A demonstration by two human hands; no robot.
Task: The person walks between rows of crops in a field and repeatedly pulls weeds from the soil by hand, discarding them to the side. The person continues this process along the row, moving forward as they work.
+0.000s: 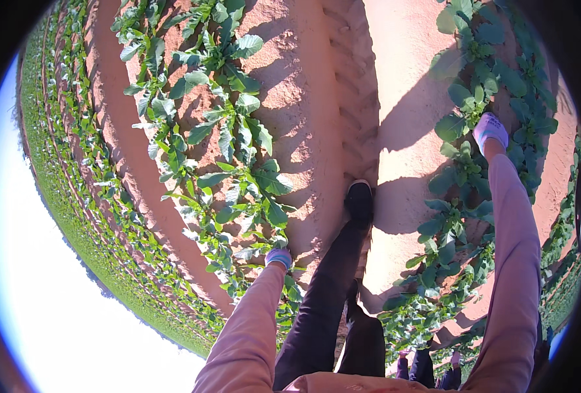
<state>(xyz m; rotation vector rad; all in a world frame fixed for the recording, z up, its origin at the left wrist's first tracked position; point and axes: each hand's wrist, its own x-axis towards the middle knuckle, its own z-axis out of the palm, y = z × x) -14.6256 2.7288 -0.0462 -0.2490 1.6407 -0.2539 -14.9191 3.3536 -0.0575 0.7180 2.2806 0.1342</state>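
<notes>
My left hand (278, 256), in a light knitted glove, reaches low into the left row of leafy crop plants (268, 182). Leaves cover its fingertips, so its grip is hidden. On the other side, my right hand (490, 128), gloved the same way, is at the leaves of a plant in the right row (469, 105). Its fingers are bent down among the foliage, and whether they hold a leaf or stem cannot be told. Both arms are spread wide, in pale pink sleeves.
A sandy furrow (320, 98) with tyre marks runs between the rows. My dark shoe (359, 199) stands in it. More planted rows (74, 123) curve away at left. At the bottom, the legs of other people (420, 366) show beyond the right row.
</notes>
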